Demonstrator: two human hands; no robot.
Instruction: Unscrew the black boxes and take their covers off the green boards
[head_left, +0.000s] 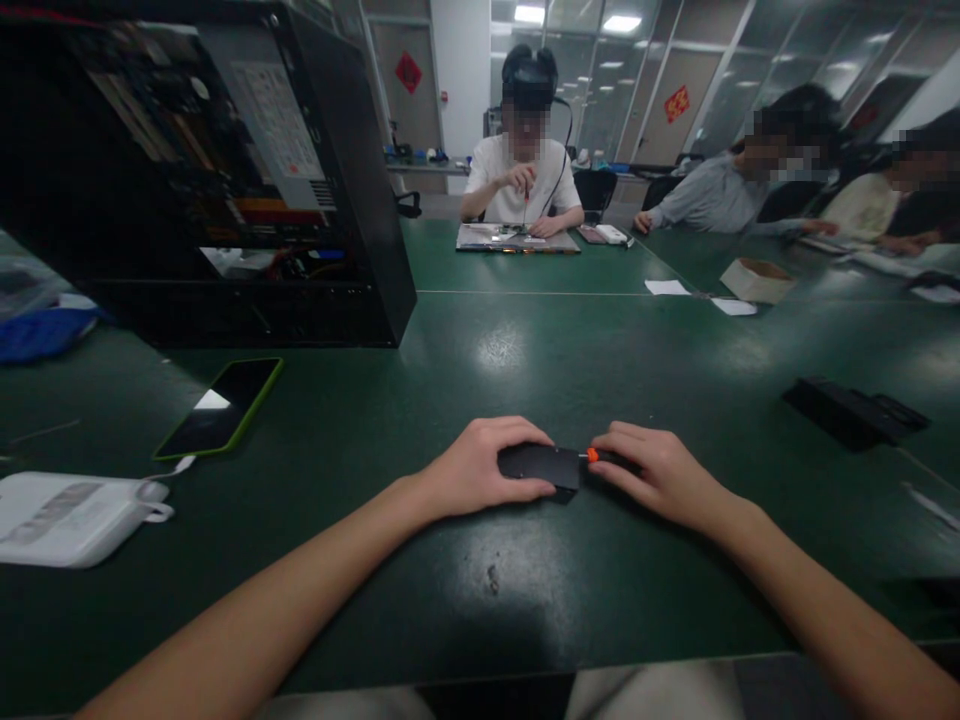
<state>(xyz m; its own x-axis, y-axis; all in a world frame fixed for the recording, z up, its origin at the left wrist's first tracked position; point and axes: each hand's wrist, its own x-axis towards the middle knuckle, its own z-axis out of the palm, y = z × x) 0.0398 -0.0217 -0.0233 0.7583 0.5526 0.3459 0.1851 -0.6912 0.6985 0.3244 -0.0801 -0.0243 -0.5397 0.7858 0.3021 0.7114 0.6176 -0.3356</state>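
Observation:
Near the middle of the green table, my left hand grips a small black rectangular box, thumb on the near side and fingers on the far side. My right hand is closed around a screwdriver with an orange collar and a dark handle mostly hidden by the fingers. Its thin metal shaft points left and meets the right end of the black box. The exact spot where the tip touches is too small to make out.
An open black computer case stands at the back left. Before it lie a green-edged phone and a white power bank. A black object lies at right. People sit across the table, one with a flat panel.

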